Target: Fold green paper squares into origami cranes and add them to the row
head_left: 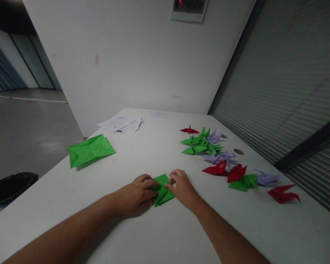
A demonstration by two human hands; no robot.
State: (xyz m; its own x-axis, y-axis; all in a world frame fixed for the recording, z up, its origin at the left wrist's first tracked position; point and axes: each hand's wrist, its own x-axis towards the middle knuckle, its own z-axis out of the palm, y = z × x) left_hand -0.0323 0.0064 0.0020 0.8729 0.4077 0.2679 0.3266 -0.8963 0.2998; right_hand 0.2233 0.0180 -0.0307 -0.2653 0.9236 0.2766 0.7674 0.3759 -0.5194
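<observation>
A piece of green origami paper (161, 196), folded small into a rough square with a layered flap, lies flat on the white table in front of me. My left hand (137, 194) holds down its left side, fingers curled over the edge and partly on top. My right hand (181, 186) pinches at the upper right of the same paper, thumb and forefinger together at its surface. The fingertips cover parts of the folds, so the exact creases there are hidden.
A larger creased green sheet (91, 149) lies at the table's left edge. Printed papers (121, 124) are spread at the back. On the right sit several paper cranes, including a red crane (284, 193) and a green crane (244, 182). A black-lined bin (12, 187) stands on the floor.
</observation>
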